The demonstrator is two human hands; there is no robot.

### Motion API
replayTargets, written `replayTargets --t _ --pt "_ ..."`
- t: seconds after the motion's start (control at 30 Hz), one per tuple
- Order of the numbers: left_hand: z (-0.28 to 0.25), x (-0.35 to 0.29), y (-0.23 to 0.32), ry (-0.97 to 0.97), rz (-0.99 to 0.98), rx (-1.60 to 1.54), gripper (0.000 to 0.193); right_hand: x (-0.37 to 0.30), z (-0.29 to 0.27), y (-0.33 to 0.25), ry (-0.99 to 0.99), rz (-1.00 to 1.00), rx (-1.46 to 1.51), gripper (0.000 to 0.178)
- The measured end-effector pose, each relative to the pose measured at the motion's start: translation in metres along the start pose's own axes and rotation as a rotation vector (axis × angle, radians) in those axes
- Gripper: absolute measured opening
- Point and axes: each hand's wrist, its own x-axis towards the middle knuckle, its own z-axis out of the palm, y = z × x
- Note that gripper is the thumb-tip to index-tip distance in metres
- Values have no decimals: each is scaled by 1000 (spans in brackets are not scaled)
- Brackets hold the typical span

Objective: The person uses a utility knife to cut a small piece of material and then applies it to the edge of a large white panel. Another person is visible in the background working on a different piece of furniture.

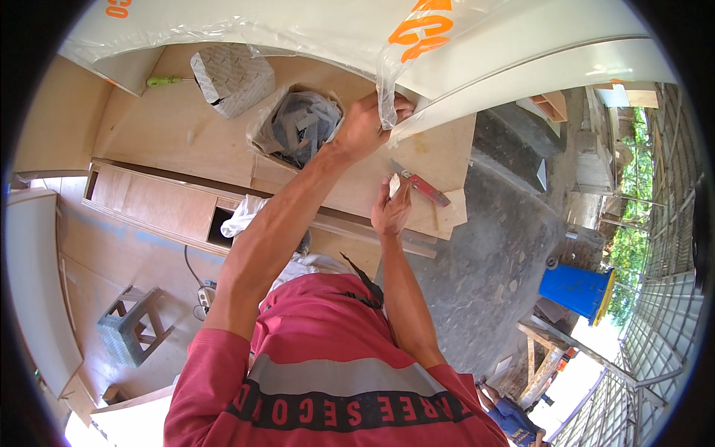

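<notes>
A large white panel (521,56) wrapped in clear plastic film (386,89) with orange print hangs over a plywood sheet (179,134). My left hand (363,127) is raised to the panel's lower edge and grips a strip of the film. My right hand (390,211) is lower, over the plywood, pinching a small white piece (393,185) between its fingers. A red-handled tool (425,188) lies on the plywood just right of that hand.
A plastic-lined box of grey scraps (298,127), a grey patterned block (231,78) and a green-handled screwdriver (165,80) lie on the plywood. Below are a grey stool (130,328), a blue bin (577,290) and another person (514,419) at lower right.
</notes>
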Motion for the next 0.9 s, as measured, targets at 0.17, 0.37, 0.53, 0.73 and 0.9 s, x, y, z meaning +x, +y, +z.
replayTargets --t 0.17,0.37,0.53,0.73,0.9 --pt "-2 12 12 -37 139 103 8 0 2 2 18 -10 -11 18" --pt "3 17 12 -71 -27 1 9 0 -1 2 17 0 -18 18" --pt "24 -8 10 198 -384 -363 13 0 1 1 -6 -24 0 22" --pt "12 0 19 114 -208 -232 23 0 0 4 8 -17 -13 20" --pt "5 1 2 115 -105 -323 22 0 1 1 -1 8 -15 21"
